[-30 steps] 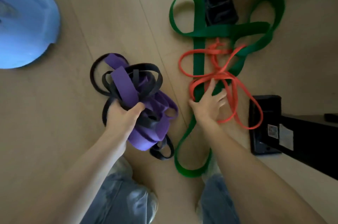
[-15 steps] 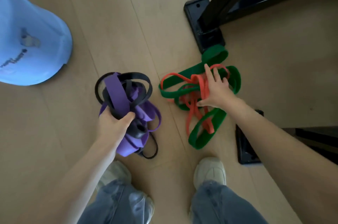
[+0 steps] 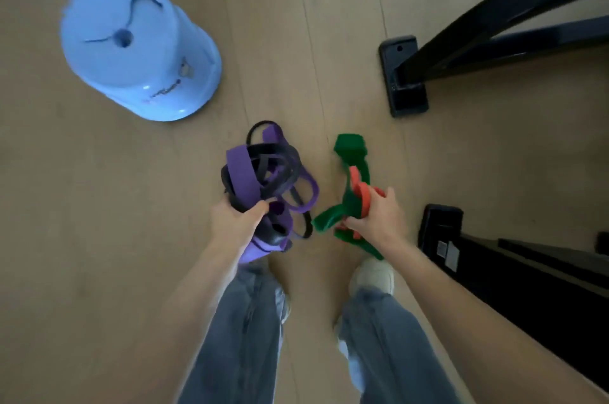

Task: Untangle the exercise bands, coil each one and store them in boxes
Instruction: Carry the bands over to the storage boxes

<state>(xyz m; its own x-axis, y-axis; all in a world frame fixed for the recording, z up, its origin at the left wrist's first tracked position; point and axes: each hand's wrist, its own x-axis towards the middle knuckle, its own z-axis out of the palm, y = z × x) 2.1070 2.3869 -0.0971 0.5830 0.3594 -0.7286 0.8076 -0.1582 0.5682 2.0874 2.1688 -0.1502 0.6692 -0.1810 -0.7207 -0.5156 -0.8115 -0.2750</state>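
You stand on a pale wooden plank floor, with a black metal equipment frame along your right and a pale blue upturned plastic bucket ahead to your left. Your left hand is closed around a tangled bundle of wide purple rubber exercise bands and thinner black bands, held above the floor. Your right hand grips a bunched wide green band and a narrow orange-red band, just beside the other bundle.
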